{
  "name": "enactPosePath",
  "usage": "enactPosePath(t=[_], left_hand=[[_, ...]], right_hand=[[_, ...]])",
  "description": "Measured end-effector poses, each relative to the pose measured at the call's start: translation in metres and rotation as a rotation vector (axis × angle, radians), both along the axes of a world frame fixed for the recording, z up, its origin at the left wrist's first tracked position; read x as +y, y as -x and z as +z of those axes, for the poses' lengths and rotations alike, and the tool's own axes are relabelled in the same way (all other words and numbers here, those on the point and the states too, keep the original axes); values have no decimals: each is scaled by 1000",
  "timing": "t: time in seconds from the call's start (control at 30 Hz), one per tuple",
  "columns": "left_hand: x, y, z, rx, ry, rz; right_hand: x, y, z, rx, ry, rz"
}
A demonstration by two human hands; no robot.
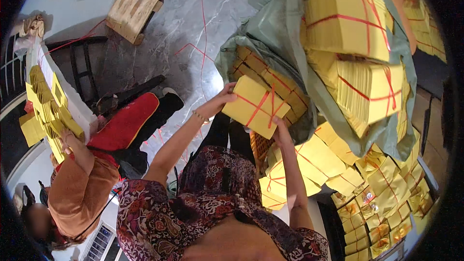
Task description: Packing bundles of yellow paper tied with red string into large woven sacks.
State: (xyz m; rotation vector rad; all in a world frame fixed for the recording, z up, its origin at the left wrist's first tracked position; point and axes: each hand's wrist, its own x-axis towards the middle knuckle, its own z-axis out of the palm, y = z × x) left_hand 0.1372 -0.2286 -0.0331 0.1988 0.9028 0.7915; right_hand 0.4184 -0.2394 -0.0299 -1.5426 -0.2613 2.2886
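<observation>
Between my two hands is a bundle of yellow paper (252,100), tied with red string that crosses on its top. My left hand (220,100) grips its left edge, the thumb lying on top. At its lower right corner, my right hand (282,133) holds it with the fingers partly hidden beneath. The bundle is over the mouth of a green sack (285,43), in which several similar tied bundles (278,79) are packed side by side.
Large tied stacks of yellow paper (345,24) rise at the right, partly wrapped in green sheeting. More bundles (382,198) are piled at the lower right. At the left a co-worker (79,193) handles yellow paper on a white-edged table (72,101). A wooden board (140,2) lies on the floor.
</observation>
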Motion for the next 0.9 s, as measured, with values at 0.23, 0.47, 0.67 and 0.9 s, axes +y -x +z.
enactPosePath(t=[0.23, 0.47, 0.67, 0.9], left_hand=[[64, 43, -201, 1420, 38, 78], [102, 59, -250, 514, 378, 203], [120, 98, -191, 637, -19, 234], [108, 95, -171, 865, -388, 74]], right_hand=[[43, 46, -56, -234, -303, 31], [65, 73, -86, -390, -274, 5], [88, 121, -93, -517, -307, -189], [96, 168, -127, -1290, -202, 453]])
